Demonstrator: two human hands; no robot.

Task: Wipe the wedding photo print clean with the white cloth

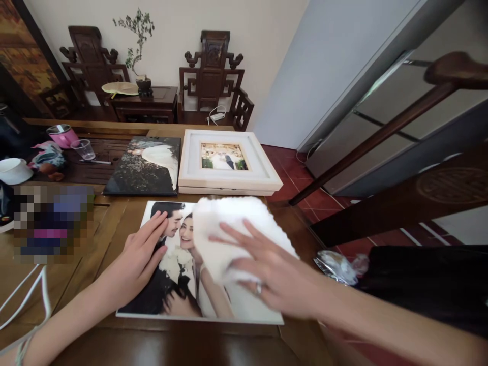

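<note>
- Flat on a glossy brown wooden table (pixel 175 345): a rectangular, white-edged photo panel (pixel 186 279), printed with a close-standing couple in dark suit and white dress, pale flowers low between them.
- Upper right of the print hidden beneath a fluffy white cloth (pixel 234 209) with an uneven edge.
- On the panel's left side, the left hand (pixel 140 254): fingers straight, nearly together, resting on the dark suit, thumb apart.
- Over the cloth, the right hand (pixel 269 267): fingers splayed and blurred, panel underneath; any pinch of cloth impossible to tell.
- Just beyond the panel: a dark rectangular photo board (pixel 125 168) and a thick white picture frame (pixel 263 165).
</note>
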